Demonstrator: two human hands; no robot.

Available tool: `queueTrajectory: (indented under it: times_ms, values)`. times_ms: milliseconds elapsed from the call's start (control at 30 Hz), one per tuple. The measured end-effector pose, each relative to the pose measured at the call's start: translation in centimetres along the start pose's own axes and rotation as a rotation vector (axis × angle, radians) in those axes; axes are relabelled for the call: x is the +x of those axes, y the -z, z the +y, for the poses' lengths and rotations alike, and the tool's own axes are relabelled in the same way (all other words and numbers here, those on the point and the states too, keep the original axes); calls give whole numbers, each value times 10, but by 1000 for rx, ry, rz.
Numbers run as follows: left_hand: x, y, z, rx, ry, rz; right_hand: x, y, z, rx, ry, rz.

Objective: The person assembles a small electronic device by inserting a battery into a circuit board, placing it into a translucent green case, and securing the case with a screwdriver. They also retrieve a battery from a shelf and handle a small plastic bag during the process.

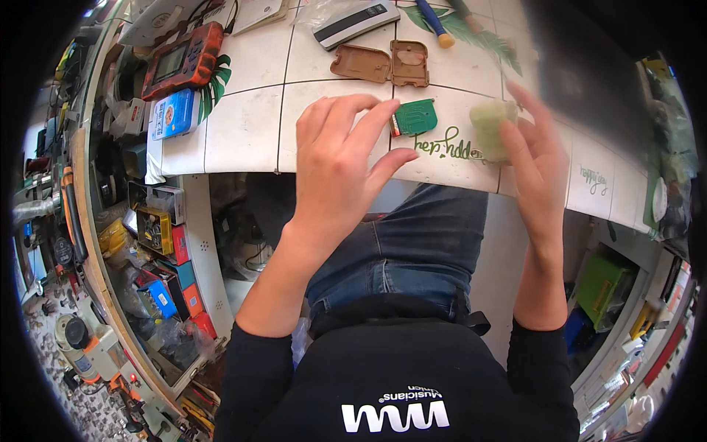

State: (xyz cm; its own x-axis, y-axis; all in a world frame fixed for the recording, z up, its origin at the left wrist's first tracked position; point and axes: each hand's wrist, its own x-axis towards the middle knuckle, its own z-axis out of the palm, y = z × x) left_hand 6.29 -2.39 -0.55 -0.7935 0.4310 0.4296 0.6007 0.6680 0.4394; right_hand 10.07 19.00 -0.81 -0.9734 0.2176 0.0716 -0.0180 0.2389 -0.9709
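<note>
My left hand (335, 158) is over the table's near edge, thumb and fingers spread apart. Its index fingertip is at the left edge of a small green circuit board (417, 118), touching or very close to it. Pale green and squarish, a soft-looking pad (492, 131) is pinched between the thumb and fingers of my right hand (536, 147), blurred by motion. Beyond the board lie two brown plastic case halves (361, 63), (409, 62) with their hollow sides up.
On the white tiled tabletop (243, 132), an orange-and-black handheld device (183, 62) and a blue box (174, 115) are at the left. A black-and-white box (356, 25) and a blue-handled tool (434, 22) lie farther back. Crowded shelves flank me.
</note>
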Motion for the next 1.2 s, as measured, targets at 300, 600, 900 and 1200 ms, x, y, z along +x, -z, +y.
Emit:
queueTrajectory:
  times_ms: [300, 600, 900, 1200]
  values:
    - [14, -7, -9, -78, 87, -211, 1, 0, -12, -53, -164, -11]
    - [13, 11, -10, -977, 623, -133, 13, -5, -10, -22, -178, -83]
    - [11, 7, 5, -1706, 821, -101, 1, -42, -15, 689, -320, 93]
    - [-2, 1, 5, -1840, 886, -114, -3, -53, -15, 373, -221, 56]
